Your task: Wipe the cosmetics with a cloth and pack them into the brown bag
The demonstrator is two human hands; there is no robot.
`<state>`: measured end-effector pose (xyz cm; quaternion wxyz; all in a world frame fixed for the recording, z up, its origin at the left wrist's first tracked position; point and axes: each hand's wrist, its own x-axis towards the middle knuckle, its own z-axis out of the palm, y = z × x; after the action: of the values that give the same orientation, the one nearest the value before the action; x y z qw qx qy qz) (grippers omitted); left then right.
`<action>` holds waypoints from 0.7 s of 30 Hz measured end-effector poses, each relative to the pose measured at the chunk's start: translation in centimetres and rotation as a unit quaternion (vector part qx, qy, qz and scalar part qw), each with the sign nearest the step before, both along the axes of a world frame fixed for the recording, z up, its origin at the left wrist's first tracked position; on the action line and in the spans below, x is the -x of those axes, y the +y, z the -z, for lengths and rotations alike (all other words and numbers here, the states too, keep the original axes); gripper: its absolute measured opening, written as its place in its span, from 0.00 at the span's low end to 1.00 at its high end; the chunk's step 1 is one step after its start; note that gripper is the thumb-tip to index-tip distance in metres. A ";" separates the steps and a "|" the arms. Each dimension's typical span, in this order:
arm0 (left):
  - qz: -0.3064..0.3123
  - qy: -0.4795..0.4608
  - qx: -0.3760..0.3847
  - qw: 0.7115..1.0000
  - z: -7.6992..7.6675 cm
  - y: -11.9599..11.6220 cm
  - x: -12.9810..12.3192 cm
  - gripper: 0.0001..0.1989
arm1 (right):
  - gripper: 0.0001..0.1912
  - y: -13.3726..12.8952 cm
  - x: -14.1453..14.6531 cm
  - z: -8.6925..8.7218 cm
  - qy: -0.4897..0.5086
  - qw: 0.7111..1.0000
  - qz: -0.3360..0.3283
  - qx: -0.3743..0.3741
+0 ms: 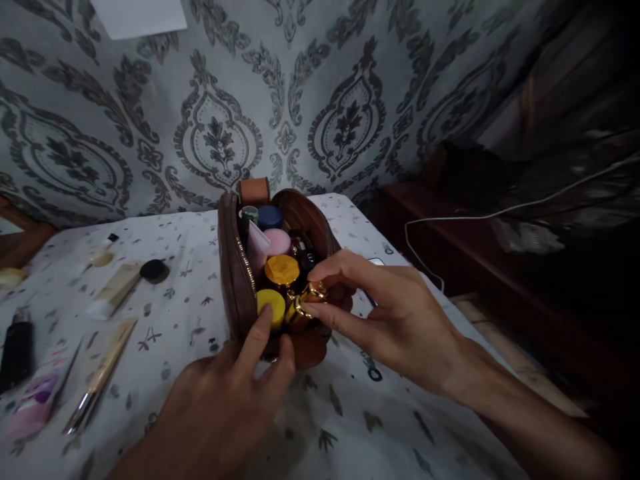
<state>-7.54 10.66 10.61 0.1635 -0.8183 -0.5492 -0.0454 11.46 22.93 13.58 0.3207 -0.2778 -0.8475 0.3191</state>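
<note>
A brown zippered bag [231, 267] stands open on the patterned white cloth. Inside are a yellow lid [271, 308], an amber faceted cap [282, 270], a pink round lid [277, 242], a blue lid [270, 217] and a pale pink tube [258, 245]. My left hand [235, 393] is at the bag's near side, its index fingertip on the yellow lid and its fingers apart. From the right, my right hand [385, 307] pinches a shiny gold item [307, 300] between thumb and index finger at the bag's near right corner. Its other fingers are partly hidden.
Left on the cloth lie a beige tube [117, 287], a black round lid [155, 270], a gold-and-silver tube [100, 377], a pink tube [45, 393] and a black bottle [17, 350]. A white cable [465, 218] runs across dark red furniture [420, 233] at right.
</note>
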 end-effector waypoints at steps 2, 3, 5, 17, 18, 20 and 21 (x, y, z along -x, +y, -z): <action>0.009 0.022 -0.015 1.000 0.0 0.0 0.0 0.22 | 0.06 0.0 0.1 0.0 -0.008 1.000 0.003 -0.003; 0.013 0.031 -0.021 0.999 0.0 0.0 0.0 0.21 | 0.06 0.0 0.2 -0.1 -0.012 1.000 0.005 -0.003; 0.021 0.041 -0.027 0.999 -0.2 0.0 0.0 0.20 | 0.06 0.0 0.4 -0.2 -0.021 1.000 0.007 -0.003; -0.003 0.034 0.060 0.998 -0.8 0.1 -0.4 0.31 | 0.09 0.0 1.3 -1.3 -0.113 0.991 0.031 -0.069; 0.001 0.033 0.072 0.997 -1.0 0.1 -0.3 0.31 | 0.09 0.0 1.4 -1.5 -0.125 0.989 0.034 -0.077; 0.006 0.029 0.087 0.996 -1.3 0.0 -0.1 0.31 | 0.11 0.0 1.6 -1.7 -0.141 0.985 0.034 -0.091; 0.008 0.025 0.088 0.996 -1.3 -0.1 0.0 0.31 | 0.12 0.0 1.6 -1.8 -0.144 0.984 0.031 -0.097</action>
<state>-7.56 10.54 11.93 0.1047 -0.8349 -0.5399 0.0224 9.85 22.89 15.35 0.2303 -0.3148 -0.9027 0.1818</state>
